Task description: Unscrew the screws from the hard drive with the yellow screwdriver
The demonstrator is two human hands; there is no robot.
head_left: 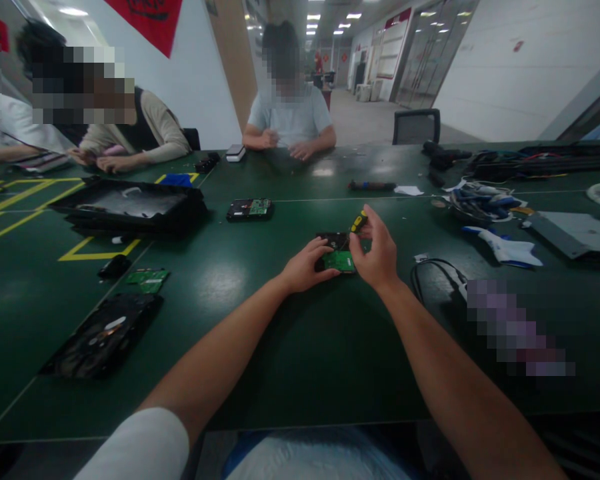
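Observation:
In the head view a hard drive lies on the green table in front of me, its green circuit board facing up. My left hand grips its left side, with fingers along the far edge and thumb near the front. Above the drive's right part, my right hand is closed around a small yellow-and-black screwdriver, held tilted. The tool's tip is too small to make out, so I cannot tell if it touches a screw. Fingers cover both ends of the drive.
Another hard drive lies ahead to the left. Black trays, a loose circuit board and an opened drive are at left. Gloves, a grey metal box and a cable lie right. Co-workers sit across the table.

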